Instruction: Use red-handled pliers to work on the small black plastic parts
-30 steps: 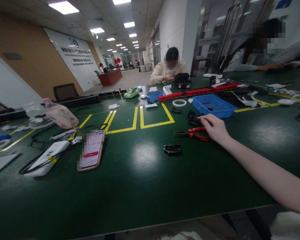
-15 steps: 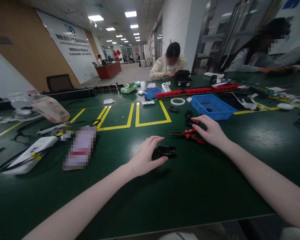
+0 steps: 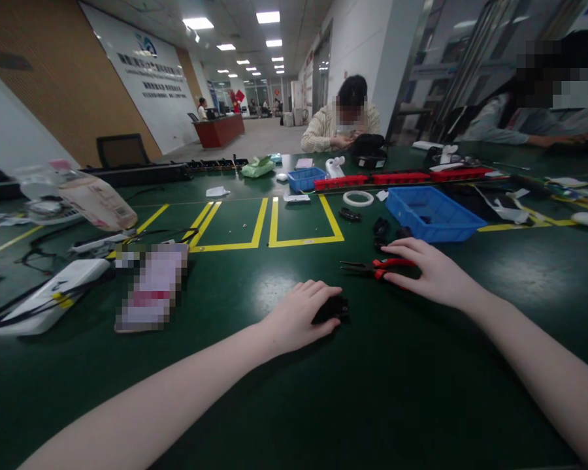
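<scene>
My left hand [image 3: 298, 318] lies over a small black part [image 3: 334, 308] on the green table [image 3: 284, 405], fingers curled round it. My right hand [image 3: 434, 273] rests on the red-handled pliers [image 3: 372, 266], with thumb and fingers closing on the handles. The pliers' dark jaws point left. A few small black pieces [image 3: 381, 227] sit just beyond my right hand.
A blue bin [image 3: 434, 212] stands behind my right hand, and a smaller blue bin [image 3: 304, 178] sits further back. A phone [image 3: 151, 287] and a white device [image 3: 46, 301] lie at left. Yellow tape lines [image 3: 274, 225] mark the table. Other people sit at the far side.
My left arm came into view and my left hand has closed over the black part. My right hand has settled onto the pliers' handles. The view dipped slightly.
</scene>
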Demonstrator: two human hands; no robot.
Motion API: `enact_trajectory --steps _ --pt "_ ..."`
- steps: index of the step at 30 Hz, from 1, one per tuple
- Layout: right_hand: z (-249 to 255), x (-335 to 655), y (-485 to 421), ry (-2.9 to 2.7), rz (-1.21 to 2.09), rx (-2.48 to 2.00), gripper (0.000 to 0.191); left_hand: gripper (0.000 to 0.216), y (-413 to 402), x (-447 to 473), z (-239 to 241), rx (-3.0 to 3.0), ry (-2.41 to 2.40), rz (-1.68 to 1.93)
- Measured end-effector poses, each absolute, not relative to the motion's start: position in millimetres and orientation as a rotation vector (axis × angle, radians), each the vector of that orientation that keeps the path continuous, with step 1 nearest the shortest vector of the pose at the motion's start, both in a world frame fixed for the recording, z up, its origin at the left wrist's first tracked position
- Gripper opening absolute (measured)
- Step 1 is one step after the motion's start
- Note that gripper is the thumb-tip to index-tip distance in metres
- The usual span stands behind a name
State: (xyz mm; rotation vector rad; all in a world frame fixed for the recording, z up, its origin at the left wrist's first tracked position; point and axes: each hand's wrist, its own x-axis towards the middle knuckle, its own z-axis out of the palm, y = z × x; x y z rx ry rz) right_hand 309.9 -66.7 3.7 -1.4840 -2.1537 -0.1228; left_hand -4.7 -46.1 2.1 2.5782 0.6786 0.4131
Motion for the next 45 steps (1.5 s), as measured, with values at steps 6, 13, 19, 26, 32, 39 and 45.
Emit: enact_trajectory --steps 6,13,19,26,32,39,45 --pt "-9 323 -63 -2.22 -0.063 -1.631 0.064 0.042 -40 -12 -1 2.504 0.721 0.443" --pt "-23 288 -65 -2.215 -0.148 -1.637 0.053 0.065 -22 -19 6 2.516 0.685 0.33" --pt "-20 275 -64 -2.198 -0.185 -1.61 0.048 0.044 -9 -26 7 2.592 0.684 0.29" --pt "-5 269 -75 -2.344 -0.399 -1.28 0.04 0.043 -10 -24 2 2.673 0.638 0.312" --pt "-6 263 -76 -2.475 -0.517 -1.137 0.036 0.047 -13 -22 4 2.762 0.583 0.277" --pt "-14 269 -69 -2.356 -0.183 -1.384 0.024 0.051 -12 -21 4 2.767 0.538 0.223" --pt "-10 265 -73 -2.383 -0.053 -1.351 0.051 0.049 -13 -21 4 2.747 0.546 0.269"
